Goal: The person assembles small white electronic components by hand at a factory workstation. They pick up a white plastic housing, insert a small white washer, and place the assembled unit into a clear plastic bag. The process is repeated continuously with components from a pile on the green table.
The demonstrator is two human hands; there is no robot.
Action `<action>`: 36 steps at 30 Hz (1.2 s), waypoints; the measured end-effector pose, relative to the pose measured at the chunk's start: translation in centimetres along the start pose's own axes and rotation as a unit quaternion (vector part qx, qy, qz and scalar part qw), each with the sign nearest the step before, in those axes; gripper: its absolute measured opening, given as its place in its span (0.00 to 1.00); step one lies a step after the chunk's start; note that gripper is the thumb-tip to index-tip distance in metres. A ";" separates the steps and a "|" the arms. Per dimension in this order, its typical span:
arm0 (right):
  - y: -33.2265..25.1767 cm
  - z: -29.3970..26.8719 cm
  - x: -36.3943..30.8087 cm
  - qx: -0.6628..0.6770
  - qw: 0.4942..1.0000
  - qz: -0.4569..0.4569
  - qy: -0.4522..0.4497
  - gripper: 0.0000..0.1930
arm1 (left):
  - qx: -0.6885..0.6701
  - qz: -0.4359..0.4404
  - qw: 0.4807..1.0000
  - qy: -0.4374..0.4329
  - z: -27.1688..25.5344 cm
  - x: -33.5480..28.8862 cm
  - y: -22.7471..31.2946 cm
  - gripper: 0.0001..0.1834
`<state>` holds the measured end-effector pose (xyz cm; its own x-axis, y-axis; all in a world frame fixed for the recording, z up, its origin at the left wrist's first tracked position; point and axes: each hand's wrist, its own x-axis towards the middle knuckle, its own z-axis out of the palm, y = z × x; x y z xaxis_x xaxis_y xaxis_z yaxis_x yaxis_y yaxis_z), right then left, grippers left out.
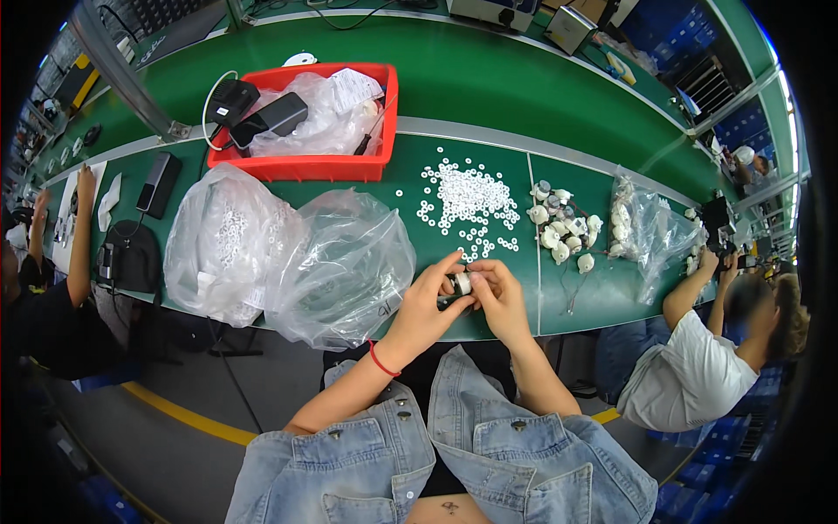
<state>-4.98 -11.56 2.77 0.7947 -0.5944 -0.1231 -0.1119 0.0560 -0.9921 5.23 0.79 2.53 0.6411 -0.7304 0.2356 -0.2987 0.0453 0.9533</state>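
Near the front edge of the green table, my two hands meet around a small round white and black part, perhaps a little motor. The fingers of my left hand curl around its left side. On its other side, my right hand pinches it with thumb and fingertips. Just beyond my fingers lies a spread pile of small white ring washers. To the right of that sits a cluster of small white motors with thin wires. Some of the held part is hidden by my fingers.
Left of my hands lie a clear bag of white washers and a crumpled clear bag. Behind them stands a red bin holding plastic and black adapters. Another clear bag lies right. Co-workers sit on both sides.
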 end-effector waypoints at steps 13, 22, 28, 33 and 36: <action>-1.8 -1.6 0.0 0.267 0.948 0.148 -0.087 0.14 | -0.013 0.037 0.999 -0.023 -0.6 0.6 0.2 0.30; -1.3 -1.8 -1.4 0.087 0.984 0.136 -0.072 0.19 | 0.014 0.084 0.994 -0.061 -1.1 0.5 0.4 0.24; -3.0 -1.2 -3.2 0.044 0.992 0.074 -0.093 0.15 | 0.034 0.101 0.993 -0.044 -1.1 0.4 0.2 0.22; -2.4 -1.8 -3.4 0.135 0.976 0.133 -0.108 0.12 | 0.045 0.103 0.989 -0.093 -1.0 0.4 0.7 0.24; -1.5 -1.8 -3.6 0.186 0.964 0.155 -0.111 0.11 | 0.043 0.103 0.986 -0.124 -0.9 0.4 0.8 0.27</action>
<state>-8.75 -10.89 4.70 0.8700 -0.3195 -0.3754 -0.1753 0.5113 -0.8413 5.91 1.13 3.57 0.3713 -0.8564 0.3588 -0.4705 0.1597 0.8679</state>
